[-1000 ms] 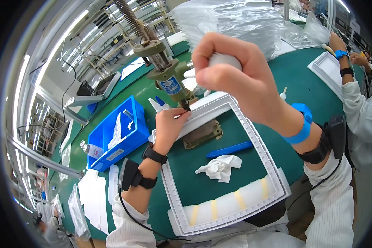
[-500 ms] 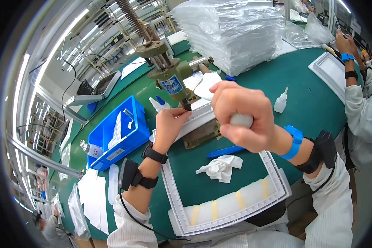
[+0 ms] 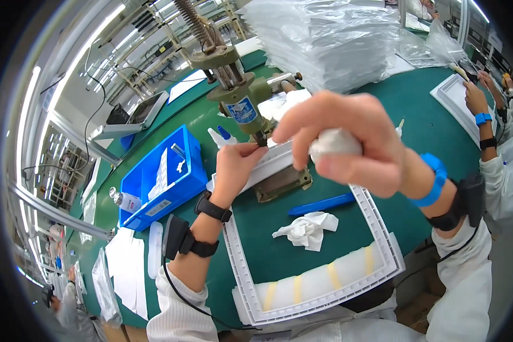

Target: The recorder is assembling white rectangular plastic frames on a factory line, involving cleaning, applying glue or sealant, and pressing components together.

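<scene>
White frame (image 3: 376, 228) lies flat on the green worktop (image 3: 427, 108). Our left hand (image 3: 237, 165) pinches its top edge under the press tip (image 3: 260, 137). Our right hand (image 3: 347, 142), raised above, closes around a white knob (image 3: 333, 142). Crumpled cloth (image 3: 306, 229) and blue tool (image 3: 322, 204) lie inside the frame; blue bin (image 3: 159, 176) at 9 o'clock.

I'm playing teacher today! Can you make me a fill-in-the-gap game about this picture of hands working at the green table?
1. The right hand grips a white knob on the press handle; its wrist wears a ____ band.
2. The left hand holds the white frame under the ____ press.
3. A crumpled white ____ lies inside the frame.
4. The bin left of the frame is ____.

Missing words: blue; green; cloth; blue
</scene>
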A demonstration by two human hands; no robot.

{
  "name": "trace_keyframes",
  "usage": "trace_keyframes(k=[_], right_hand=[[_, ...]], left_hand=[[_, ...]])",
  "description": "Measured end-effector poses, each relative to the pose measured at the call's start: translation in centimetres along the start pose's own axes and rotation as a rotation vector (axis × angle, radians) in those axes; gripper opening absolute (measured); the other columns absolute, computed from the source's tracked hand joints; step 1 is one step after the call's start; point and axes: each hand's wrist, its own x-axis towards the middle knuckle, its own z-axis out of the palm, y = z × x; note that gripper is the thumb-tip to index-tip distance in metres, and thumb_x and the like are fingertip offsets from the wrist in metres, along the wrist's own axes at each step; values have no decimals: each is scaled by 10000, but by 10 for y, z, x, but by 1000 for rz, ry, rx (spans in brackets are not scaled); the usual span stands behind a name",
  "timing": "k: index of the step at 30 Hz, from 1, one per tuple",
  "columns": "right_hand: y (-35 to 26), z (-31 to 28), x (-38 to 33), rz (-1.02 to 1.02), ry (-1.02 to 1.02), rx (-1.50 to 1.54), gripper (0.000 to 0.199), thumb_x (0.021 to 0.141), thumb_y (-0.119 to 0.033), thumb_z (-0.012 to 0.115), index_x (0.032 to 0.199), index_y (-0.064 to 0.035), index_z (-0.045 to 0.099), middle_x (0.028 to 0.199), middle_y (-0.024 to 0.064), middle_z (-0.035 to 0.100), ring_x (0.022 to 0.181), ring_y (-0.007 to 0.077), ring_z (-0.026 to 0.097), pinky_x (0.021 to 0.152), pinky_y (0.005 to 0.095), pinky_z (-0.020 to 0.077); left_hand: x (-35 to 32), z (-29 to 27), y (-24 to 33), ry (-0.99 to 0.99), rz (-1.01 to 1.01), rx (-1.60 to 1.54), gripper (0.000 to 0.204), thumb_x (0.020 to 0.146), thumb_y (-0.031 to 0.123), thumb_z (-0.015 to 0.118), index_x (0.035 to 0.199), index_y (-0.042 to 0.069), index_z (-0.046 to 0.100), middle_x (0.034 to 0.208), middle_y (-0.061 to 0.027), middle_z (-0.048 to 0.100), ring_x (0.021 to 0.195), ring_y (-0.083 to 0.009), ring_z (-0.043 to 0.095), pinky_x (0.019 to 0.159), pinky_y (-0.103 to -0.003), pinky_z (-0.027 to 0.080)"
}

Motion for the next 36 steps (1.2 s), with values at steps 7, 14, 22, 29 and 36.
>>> trace_keyframes(k=[7,14,22,29,36], right_hand=[[4,-17,43,-320,-62,-77,288,707,-65,421,778,58,671,1034,212,682,908,269,656,797,362,525],[-4,-8,19,-22,-229,19,260,636,-72,490,747,-22,720,712,90,673,642,189,586,921,334,403],[13,2,3,-133,-261,-175,170,603,-76,511,595,-55,679,479,58,550,440,216,462,648,319,475],[-6,12,17,44,-434,-638,112,521,-55,521,521,-94,626,435,60,465,417,266,430,624,341,452],[12,20,-2,-173,-351,-691,147,503,-36,565,463,-78,430,421,80,384,426,310,383,632,341,453]], left_hand=[[2,6,6,-11,-38,-2,287,840,194,740,922,-80,722,737,-87,711,666,-68,571,625,-250,467],[3,-2,0,-44,6,139,271,799,183,757,934,-50,725,787,-180,726,649,-161,680,611,-281,508],[2,3,5,15,-38,26,292,793,192,765,950,-51,727,796,-188,726,657,-172,687,619,-279,516],[-1,1,7,22,5,70,288,792,197,763,930,-52,723,753,-185,714,603,-167,662,585,-290,502],[1,3,5,18,-9,76,300,805,222,755,931,-49,729,689,-120,685,591,-85,540,555,-266,442]])
